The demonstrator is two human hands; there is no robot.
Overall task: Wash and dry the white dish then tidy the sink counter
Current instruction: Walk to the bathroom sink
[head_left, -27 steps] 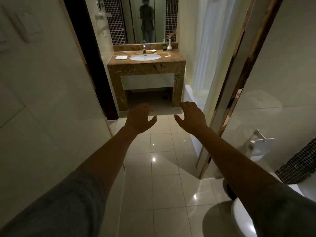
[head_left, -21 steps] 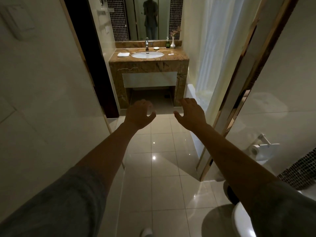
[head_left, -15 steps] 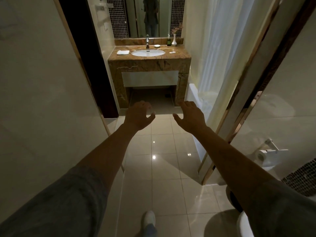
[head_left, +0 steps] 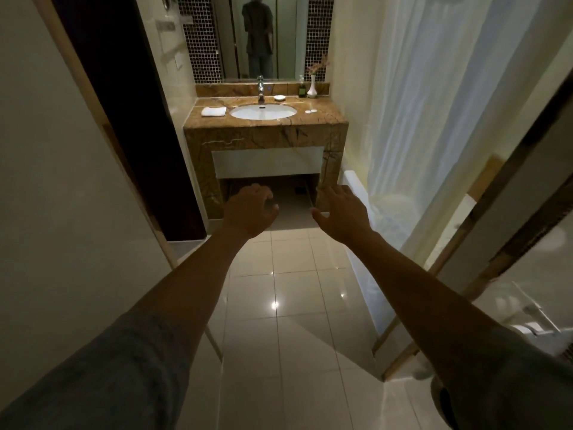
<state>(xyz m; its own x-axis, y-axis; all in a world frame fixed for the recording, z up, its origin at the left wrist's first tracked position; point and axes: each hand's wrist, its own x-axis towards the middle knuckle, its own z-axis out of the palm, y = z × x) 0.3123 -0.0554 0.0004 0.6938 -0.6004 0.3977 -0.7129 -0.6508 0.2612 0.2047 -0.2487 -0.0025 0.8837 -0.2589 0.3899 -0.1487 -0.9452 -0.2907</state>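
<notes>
1. One white dish (head_left: 279, 97) sits at the back of the brown marble sink counter (head_left: 322, 117), just right of the single faucet (head_left: 261, 88) and behind the oval basin (head_left: 263, 112).
2. Against the frames from under a second ago, the counter now fills more of the view and stands lower in it, and the shoe seen at the bottom edge half a second back is gone.
3. On the counter: one folded white towel (head_left: 213, 111) left of the basin, two small white round items (head_left: 310, 111) to its right, and one dark bottle (head_left: 301, 89) beside one white vase (head_left: 312, 87) with flowers at the back right.
4. The left hand (head_left: 249, 211) is stretched forward over the tiled floor (head_left: 291, 293), fingers loosely curled, holding nothing.
5. The right hand (head_left: 342, 212) reaches out alongside it, fingers spread wide and empty; both are well short of the counter.
6. One mirror (head_left: 263, 35) above shows the person's reflection; one white shower curtain (head_left: 412, 119) hangs at right.
</notes>
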